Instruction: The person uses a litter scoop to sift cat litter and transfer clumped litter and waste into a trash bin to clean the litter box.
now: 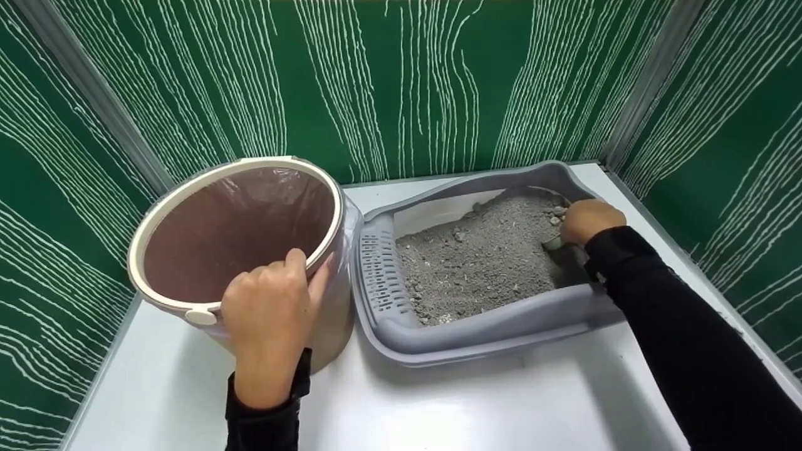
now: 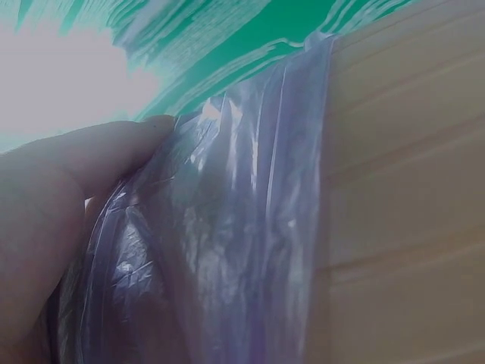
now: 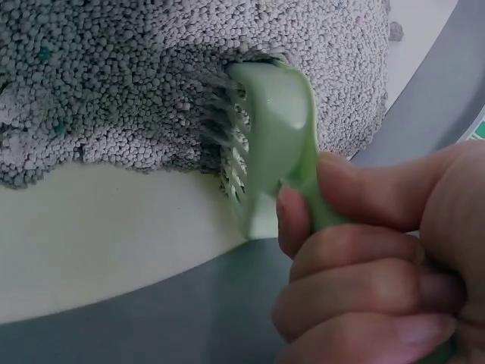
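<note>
My right hand (image 1: 591, 220) grips the handle of a light green slotted litter scoop (image 3: 280, 121). The scoop's slotted edge is dug into grey granular cat litter (image 1: 489, 250) at the right side of a grey litter box (image 1: 489, 338). In the right wrist view, the fingers wrap the handle and the thumb lies along it. On the left, my left hand (image 1: 269, 316) holds the near rim of a round trash bin (image 1: 341, 326), its fingers curled over the edge. A thin translucent bag (image 2: 250, 182) lines the bin and folds over its outside.
Bin and litter box stand side by side on a white table (image 1: 426, 407). Green panels (image 1: 438, 81) with white wavy lines enclose the back and sides. Pale clumps (image 1: 556, 216) lie in the litter near my right hand. The box has a perforated ledge (image 1: 382, 269) beside the bin.
</note>
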### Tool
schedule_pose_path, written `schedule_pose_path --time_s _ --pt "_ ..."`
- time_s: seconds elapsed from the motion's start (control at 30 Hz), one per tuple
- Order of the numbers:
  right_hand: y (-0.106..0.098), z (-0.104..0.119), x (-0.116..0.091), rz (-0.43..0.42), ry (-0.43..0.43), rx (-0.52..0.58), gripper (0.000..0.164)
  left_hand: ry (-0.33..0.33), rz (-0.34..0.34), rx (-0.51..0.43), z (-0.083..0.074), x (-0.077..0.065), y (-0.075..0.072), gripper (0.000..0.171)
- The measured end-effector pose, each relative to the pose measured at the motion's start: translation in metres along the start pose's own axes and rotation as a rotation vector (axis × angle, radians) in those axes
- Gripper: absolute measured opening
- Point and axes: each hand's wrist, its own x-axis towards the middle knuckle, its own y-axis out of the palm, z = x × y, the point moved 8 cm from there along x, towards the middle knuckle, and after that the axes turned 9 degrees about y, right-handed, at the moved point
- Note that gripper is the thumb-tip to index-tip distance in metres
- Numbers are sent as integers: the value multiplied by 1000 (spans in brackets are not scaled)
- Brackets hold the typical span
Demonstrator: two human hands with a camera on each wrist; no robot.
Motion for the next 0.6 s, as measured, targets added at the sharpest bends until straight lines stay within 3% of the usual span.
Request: schedule_pose_path --time_s 0.13,0.33,0.47,0.6 --pt "1 5 5 -17 -9 9 23 -6 -7 1 3 0 -1 47" --pt "8 13 14 29 -42 -19 22 -12 -5 3 7 0 -1 47" --pt "7 13 18 14 -12 28 18 -15 -3 8 8 0 -1 47" --pt "10 11 21 32 -1 64 26 -8 -16 11 6 1 -1 48"
